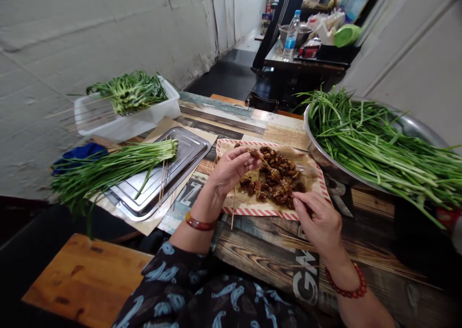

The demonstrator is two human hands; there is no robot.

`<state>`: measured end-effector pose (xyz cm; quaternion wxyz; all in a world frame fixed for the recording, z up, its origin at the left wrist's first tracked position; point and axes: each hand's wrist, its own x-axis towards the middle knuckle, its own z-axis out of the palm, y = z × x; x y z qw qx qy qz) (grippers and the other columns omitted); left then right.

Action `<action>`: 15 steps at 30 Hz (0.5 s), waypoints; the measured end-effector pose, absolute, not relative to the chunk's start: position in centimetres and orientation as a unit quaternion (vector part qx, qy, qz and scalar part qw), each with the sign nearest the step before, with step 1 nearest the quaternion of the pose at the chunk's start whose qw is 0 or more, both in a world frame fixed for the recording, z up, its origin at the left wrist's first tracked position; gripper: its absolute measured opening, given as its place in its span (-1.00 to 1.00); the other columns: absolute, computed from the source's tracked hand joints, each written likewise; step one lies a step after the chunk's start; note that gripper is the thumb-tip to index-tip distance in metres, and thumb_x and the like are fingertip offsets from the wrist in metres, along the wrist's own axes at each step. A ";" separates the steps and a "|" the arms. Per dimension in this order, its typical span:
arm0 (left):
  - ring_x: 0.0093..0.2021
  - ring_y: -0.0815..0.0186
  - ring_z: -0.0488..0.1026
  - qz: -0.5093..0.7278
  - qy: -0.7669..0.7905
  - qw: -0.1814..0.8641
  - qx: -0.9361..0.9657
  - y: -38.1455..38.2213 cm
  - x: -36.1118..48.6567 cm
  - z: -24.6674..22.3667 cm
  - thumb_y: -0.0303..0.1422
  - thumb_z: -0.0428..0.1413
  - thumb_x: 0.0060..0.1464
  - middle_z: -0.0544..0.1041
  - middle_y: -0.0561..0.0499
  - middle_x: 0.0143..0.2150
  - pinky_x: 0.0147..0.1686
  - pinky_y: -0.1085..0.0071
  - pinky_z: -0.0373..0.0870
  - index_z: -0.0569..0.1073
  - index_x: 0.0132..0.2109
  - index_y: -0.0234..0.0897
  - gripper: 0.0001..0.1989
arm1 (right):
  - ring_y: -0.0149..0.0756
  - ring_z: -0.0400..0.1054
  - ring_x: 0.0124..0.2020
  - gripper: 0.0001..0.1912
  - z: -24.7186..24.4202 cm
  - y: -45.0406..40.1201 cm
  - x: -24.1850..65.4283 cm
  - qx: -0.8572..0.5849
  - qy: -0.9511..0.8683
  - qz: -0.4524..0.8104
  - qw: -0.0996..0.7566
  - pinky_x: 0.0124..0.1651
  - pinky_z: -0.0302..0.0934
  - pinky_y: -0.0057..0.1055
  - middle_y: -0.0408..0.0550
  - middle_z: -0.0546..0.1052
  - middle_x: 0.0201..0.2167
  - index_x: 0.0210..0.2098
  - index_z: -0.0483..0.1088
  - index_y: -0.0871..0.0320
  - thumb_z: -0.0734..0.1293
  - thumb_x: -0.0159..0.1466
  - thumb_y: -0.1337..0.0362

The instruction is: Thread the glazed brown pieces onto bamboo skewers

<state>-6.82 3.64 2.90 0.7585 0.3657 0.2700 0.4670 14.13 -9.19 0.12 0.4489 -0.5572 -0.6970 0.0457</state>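
A printed Z (190, 194) marks the table (249, 243) left of the left hand (233, 170); a large G (305, 287) sits bodyward of the right hand (322, 222). The hands are apart, wrists angled inward. The left pinches a brown piece (253, 152) on a stick; the right's fingertips meet at the brown pieces (283, 181) between them, its grip unclear.

Looked forward and down from head height, close over the left hand (236, 168), right hand (320, 219) and wood-patterned table (249, 241), and reached a far table (276, 56) beyond.
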 end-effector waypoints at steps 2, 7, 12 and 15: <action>-0.33 0.36 0.52 0.478 0.268 0.759 0.351 3.8 -6.9 2.8 -0.35 0.31 -0.09 0.60 -0.08 -0.30 -0.11 0.31 0.44 0.57 -0.17 -0.34 -0.71 | -0.34 0.47 -0.33 -0.85 0.0 -9.3 14.2 -0.555 -0.703 0.043 0.443 -0.20 0.38 -0.37 -0.08 0.57 -0.33 -0.20 0.48 0.09 0.29 0.30 0.39; -0.37 0.39 0.52 0.510 0.273 0.749 0.322 4.2 -6.9 2.4 -0.35 0.33 -0.10 0.60 -0.04 -0.34 -0.21 0.40 0.45 0.54 -0.16 -0.34 -0.69 | -0.34 0.47 -0.32 -0.84 0.0 -9.4 14.3 -0.557 -0.714 0.026 0.422 -0.20 0.37 -0.38 -0.06 0.57 -0.32 -0.15 0.48 0.11 0.28 0.32 0.38; -0.39 0.40 0.53 0.514 0.282 0.747 0.314 4.2 -6.8 2.4 -0.34 0.35 -0.13 0.60 -0.04 -0.36 -0.24 0.44 0.46 0.50 -0.23 -0.36 -0.70 | -0.36 0.46 -0.34 -0.84 0.2 -9.5 14.2 -0.557 -0.718 0.024 0.417 -0.20 0.35 -0.39 -0.07 0.56 -0.34 -0.17 0.49 0.15 0.30 0.30 0.40; -0.39 0.39 0.53 0.512 0.282 0.746 0.318 4.2 -6.7 2.4 -0.35 0.36 -0.14 0.60 -0.05 -0.36 -0.24 0.45 0.46 0.50 -0.24 -0.37 -0.70 | -0.36 0.45 -0.34 -0.84 0.2 -9.5 14.2 -0.558 -0.717 0.024 0.417 -0.20 0.34 -0.40 -0.05 0.56 -0.33 -0.17 0.49 0.17 0.30 0.29 0.41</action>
